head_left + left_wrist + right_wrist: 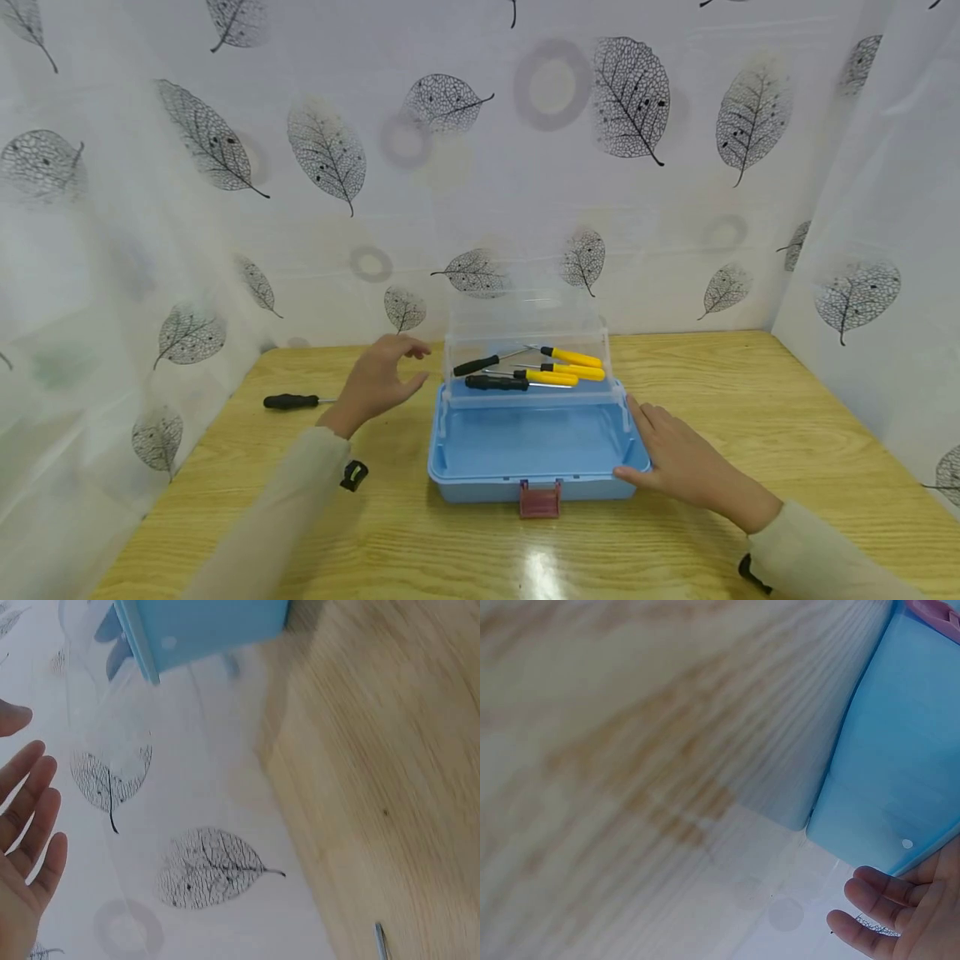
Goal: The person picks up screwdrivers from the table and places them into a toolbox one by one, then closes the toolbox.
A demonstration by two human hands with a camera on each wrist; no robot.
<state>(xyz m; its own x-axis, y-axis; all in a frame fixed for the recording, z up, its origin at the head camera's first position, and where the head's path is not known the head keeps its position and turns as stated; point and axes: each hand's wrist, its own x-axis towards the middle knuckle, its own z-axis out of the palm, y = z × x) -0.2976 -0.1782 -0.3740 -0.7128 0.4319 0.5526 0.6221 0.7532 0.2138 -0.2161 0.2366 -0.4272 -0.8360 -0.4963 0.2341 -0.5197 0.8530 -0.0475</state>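
Note:
A light blue toolbox [540, 492] stands on the table with its clear lid [525, 312] raised at the back. Its raised clear tray [536, 400] holds several screwdrivers, some with yellow handles [573, 357] and some with black handles [495, 382]. My left hand [378, 379] hovers left of the box, fingers loosely bent and holding nothing. Farther left lies a black-handled screwdriver [292, 402], its shaft partly hidden by that hand. My right hand [682, 454] rests against the box's right end, thumb at the front corner, fingers extended along the side.
The wooden table [750, 400] has bare surface on both sides of the box. A leaf-patterned white curtain [510, 192] hangs behind it and along both sides. A pink latch [540, 502] hangs down at the box's front.

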